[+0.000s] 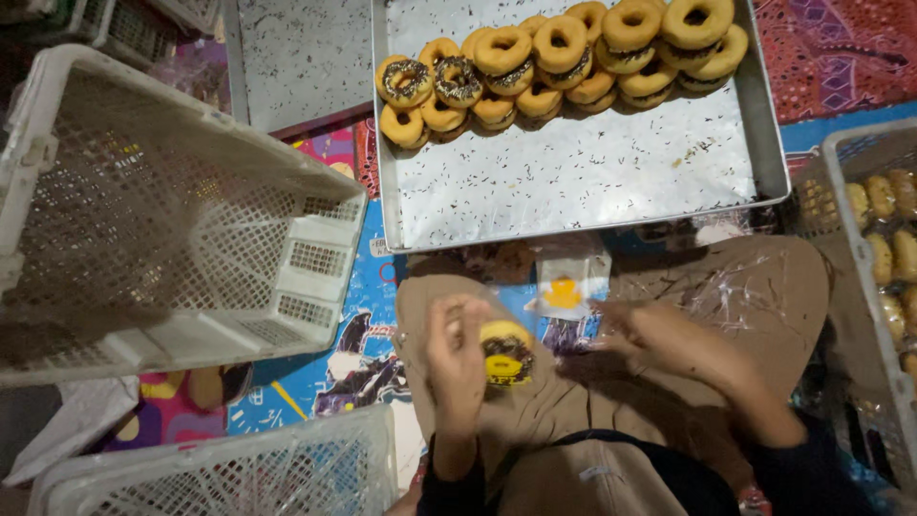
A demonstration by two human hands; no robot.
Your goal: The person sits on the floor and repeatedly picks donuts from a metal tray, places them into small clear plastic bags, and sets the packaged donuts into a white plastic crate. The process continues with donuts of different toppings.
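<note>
My left hand [456,361] grips a doughnut in a clear plastic bag [506,352] above my lap; the doughnut has a dark sprinkle filling and the bag a yellow print. My right hand [659,336] hovers just right of it, blurred, fingers spread toward the bag and a stack of clear bags with a yellow mark [565,287] lying on my knees. Ahead lies a metal tray [573,182] with several sprinkle-filled doughnuts [564,57] piled along its far side.
A white plastic crate [162,220] lies tilted at the left, another crate [229,473] at the bottom left. A third crate [850,191] at the right holds wrapped doughnuts [893,229]. A second metal tray [301,57] lies at the back. A colourful mat [334,363] covers the floor.
</note>
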